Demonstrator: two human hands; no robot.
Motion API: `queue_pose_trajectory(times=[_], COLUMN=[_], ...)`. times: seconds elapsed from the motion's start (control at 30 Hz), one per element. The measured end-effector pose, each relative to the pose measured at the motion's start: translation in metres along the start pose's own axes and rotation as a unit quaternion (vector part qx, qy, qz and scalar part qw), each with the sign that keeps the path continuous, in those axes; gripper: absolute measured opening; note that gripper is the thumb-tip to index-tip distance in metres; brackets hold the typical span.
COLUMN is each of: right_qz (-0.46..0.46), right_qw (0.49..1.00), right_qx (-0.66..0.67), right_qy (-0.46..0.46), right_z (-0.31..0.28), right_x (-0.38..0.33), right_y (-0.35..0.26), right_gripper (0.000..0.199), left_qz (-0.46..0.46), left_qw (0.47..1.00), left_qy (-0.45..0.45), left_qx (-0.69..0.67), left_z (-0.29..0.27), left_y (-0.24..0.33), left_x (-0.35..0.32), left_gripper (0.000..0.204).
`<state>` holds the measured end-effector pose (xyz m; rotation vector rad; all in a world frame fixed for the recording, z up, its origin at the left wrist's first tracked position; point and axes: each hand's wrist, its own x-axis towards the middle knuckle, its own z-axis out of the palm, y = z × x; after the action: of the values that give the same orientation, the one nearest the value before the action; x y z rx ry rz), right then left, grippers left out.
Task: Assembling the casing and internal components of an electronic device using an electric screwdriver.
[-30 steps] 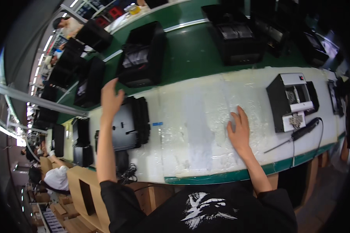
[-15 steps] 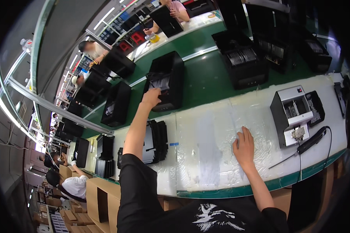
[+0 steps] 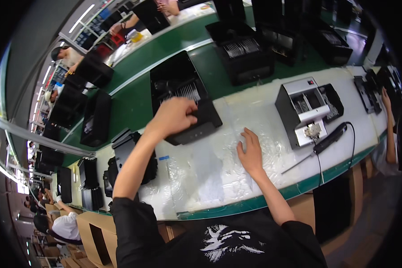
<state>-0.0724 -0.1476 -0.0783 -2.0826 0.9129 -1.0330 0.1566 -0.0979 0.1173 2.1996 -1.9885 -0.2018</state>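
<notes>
My left hand [image 3: 174, 117] grips the near edge of a black boxy machine [image 3: 183, 96] with a ribbed open top. The machine sits half on the green conveyor belt [image 3: 134, 100] and half over the white plastic-covered bench [image 3: 210, 174]. Fingers spread, my right hand [image 3: 251, 152] lies flat on the plastic sheet, just right of the machine's front corner and holding nothing.
A silver and black machine [image 3: 303, 109] stands at the right with an electric screwdriver [image 3: 328, 139] and its cable in front. Another black machine [image 3: 131, 156] lies left of my left arm. More black units ride the belt; other people work at the far side and right.
My left hand reached forward from the bench to the belt, took hold of the black machine and drew it toward the bench. My right hand stayed flat on the plastic.
</notes>
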Motion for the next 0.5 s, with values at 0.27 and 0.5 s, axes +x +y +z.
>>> queue_pose_trajectory(times=[0.27,0.5], right_qz=[0.142,-0.085], right_qw=[0.981,0.979], right_qx=[0.134,0.179], right_qy=[-0.008,-0.046], right_z=[-0.014,-0.053], right_x=[-0.001,0.056], right_y=[0.009,-0.053], right_gripper=[0.033,0.035], left_qz=[0.018,0.007], left_qw=[0.979,0.928], left_qy=[0.089,0.212], left_qx=[-0.183,-0.308], left_z=[0.047,0.076], left_y=[0.089,0.116], left_x=[-0.106,-0.168], left_gripper=[0.025,0.023])
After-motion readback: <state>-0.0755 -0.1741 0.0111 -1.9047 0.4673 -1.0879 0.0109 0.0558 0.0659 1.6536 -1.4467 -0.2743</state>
